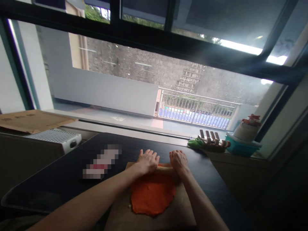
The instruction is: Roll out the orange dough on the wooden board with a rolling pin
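Observation:
A flat, uneven sheet of orange dough or clay (153, 196) lies on a wooden board (184, 205). Across its far edge rests a pale wooden rolling pin (165, 170), with a bit of orange showing just beyond it. My left hand (147, 161) is over the pin's left end, its palm on the wood and fingers bent forward. At the other end my right hand (179, 161) grips the pin with curled fingers. Both hands hide the pin's ends.
The board sits on a dark table (207, 173). To the left lies a pixelated item (102, 162); beyond are a cardboard sheet (36, 120) and a white ridged unit (57, 137). On the windowsill at right stand a green object (196, 143), a teal box (242, 145) and a jar (246, 131).

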### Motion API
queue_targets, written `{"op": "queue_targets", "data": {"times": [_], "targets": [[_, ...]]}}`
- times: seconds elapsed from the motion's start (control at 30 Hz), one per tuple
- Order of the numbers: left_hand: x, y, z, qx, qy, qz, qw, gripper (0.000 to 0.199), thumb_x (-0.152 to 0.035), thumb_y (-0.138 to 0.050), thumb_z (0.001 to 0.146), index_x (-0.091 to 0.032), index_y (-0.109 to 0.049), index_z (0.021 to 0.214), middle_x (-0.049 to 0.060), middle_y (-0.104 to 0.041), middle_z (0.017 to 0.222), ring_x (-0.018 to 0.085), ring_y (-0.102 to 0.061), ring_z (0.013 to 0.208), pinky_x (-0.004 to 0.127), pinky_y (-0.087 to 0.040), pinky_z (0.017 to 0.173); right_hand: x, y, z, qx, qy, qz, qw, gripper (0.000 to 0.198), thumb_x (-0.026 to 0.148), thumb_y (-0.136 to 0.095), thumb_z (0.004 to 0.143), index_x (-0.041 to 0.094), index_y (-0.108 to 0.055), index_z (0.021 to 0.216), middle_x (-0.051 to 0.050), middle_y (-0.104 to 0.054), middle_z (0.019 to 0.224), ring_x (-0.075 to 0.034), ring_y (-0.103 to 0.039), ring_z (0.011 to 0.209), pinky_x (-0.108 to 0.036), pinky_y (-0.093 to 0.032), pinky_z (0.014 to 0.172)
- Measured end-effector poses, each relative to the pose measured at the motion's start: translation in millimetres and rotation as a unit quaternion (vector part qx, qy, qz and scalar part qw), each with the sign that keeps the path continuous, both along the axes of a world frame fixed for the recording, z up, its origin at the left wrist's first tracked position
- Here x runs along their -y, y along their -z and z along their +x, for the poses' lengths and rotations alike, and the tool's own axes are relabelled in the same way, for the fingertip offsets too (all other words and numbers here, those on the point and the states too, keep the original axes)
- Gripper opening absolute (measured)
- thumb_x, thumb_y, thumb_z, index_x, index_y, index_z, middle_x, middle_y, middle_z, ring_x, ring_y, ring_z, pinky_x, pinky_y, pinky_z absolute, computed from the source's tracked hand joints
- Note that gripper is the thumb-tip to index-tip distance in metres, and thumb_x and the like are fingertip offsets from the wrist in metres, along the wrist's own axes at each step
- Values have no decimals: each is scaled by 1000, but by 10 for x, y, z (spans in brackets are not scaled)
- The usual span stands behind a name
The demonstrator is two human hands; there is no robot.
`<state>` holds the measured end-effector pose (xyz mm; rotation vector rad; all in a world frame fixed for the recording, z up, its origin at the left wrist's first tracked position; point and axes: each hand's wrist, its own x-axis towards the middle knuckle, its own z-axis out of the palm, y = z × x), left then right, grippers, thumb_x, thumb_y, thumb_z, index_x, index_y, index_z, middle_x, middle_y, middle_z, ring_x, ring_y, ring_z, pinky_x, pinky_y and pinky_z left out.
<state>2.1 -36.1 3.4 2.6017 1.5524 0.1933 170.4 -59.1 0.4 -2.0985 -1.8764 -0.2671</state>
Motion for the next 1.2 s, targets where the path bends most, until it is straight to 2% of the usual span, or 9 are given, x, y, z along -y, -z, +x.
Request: {"op": "queue_targets", "data": {"times": [0.1, 0.23, 0.33, 0.43, 0.57, 0.67, 0.77, 1.03, 1.2], "targets": [[-207, 40, 25, 6, -49, -33, 998, 51, -40, -17, 93, -21, -55, 121, 14, -53, 133, 30, -41, 128, 64, -26, 102, -282, 0, -40, -13, 10, -36, 999, 41, 31, -31, 98, 15, -68, 98, -12, -67, 103, -22, -57, 102, -31, -35, 86], [-279, 71, 49, 7, -70, -49, 996, 55, -41, -17, 92, -17, -44, 132, 14, -42, 144, 30, -29, 136, 63, -19, 106, -375, 58, -35, -28, 26, -85, 996, 40, 36, -33, 96, 14, -66, 105, -15, -64, 110, -26, -54, 108, -34, -35, 89], [-139, 73, 42, 7, -61, -60, 996, 58, -42, -21, 90, -16, -35, 139, 12, -36, 148, 29, -25, 138, 61, -16, 109, -193, 74, -20, -48, 35, -115, 992, 44, 40, -29, 96, 16, -62, 112, -14, -62, 115, -26, -52, 111, -36, -34, 91], [114, 76, 2, 3, -43, -18, 999, 59, -44, -22, 90, -16, -34, 141, 13, -37, 148, 29, -27, 138, 60, -13, 110, 118, 71, -46, -68, 48, -129, 988, 49, 45, -23, 96, 19, -58, 120, -13, -60, 119, -26, -52, 112, -38, -34, 93], [414, 100, -81, 6, -15, 35, 999, 60, -45, -17, 91, -16, -36, 141, 12, -41, 145, 28, -28, 137, 57, -10, 111, 475, 114, -117, -78, 67, -89, 991, 49, 44, -25, 94, 21, -53, 127, -11, -53, 132, -26, -42, 124, -39, -29, 100], [467, 103, -102, 8, -2, 33, 999, 62, -47, -17, 91, -15, -34, 142, 13, -42, 145, 28, -27, 137, 57, -11, 111, 531, 143, -142, -86, 67, -82, 991, 50, 44, -27, 94, 21, -50, 131, -9, -49, 136, -26, -34, 130, -40, -23, 105], [365, 81, -57, 7, -28, 16, 999, 63, -48, -18, 91, -15, -35, 142, 13, -41, 145, 29, -27, 138, 58, -11, 111, 405, 113, -127, -105, 82, -105, 985, 53, 48, -27, 93, 20, -48, 133, -11, -49, 136, -28, -34, 130, -44, -24, 104], [-160, 32, 101, 7, -69, -46, 997, 65, -48, -20, 89, -15, -27, 145, 13, -32, 150, 30, -21, 140, 59, -14, 110, -132, 55, -25, -92, 74, -124, 985, 50, 45, -29, 93, 16, -50, 127, -15, -51, 131, -30, -38, 126, -47, -26, 101], [-177, 7, 101, -2, -63, -69, 996, 64, -46, -21, 89, -16, -26, 145, 13, -30, 151, 29, -20, 141, 60, -12, 110, -102, 76, -21, -99, 76, -141, 982, 52, 48, -27, 93, 17, -50, 128, -15, -51, 130, -30, -39, 125, -47, -29, 99]]}}
